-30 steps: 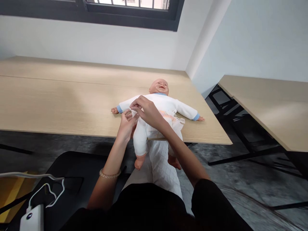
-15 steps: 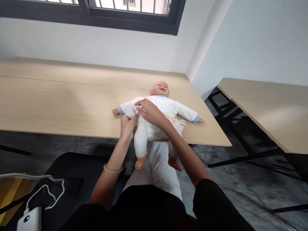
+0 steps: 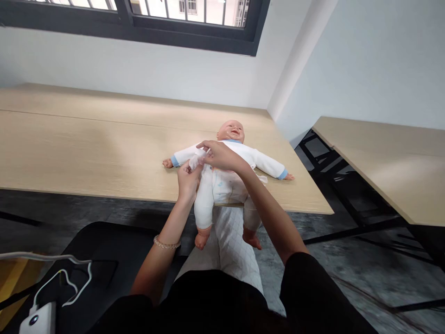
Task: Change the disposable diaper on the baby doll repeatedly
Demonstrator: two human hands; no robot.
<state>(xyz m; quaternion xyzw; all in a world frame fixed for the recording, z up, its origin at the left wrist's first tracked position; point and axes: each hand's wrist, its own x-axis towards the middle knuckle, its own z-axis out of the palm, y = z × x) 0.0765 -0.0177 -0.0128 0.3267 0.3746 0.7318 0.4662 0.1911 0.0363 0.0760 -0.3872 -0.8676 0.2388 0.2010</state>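
A baby doll [image 3: 203,204] in a white outfit with blue cuffs lies on its back at the table's front edge. Its arms are spread and its legs hang over the edge. A white diaper [image 3: 227,185] with faint coloured prints covers its hips. Beside the doll's hip on the left, my left hand [image 3: 187,183] pinches the diaper's side flap. My right hand [image 3: 222,155] reaches across the belly, its fingers closed on the same raised flap. The far side flap sticks out past my right forearm, lying loose.
The wooden table [image 3: 86,153] runs along the wall under a window. A second table [image 3: 389,171] stands to the right. At lower left a black chair [image 3: 114,250] holds a white power bank [image 3: 40,320] with a cable.
The flap on the left is lifted and bunched between both hands. My right hand's fingers have closed on it, and more of the diaper's front shows.
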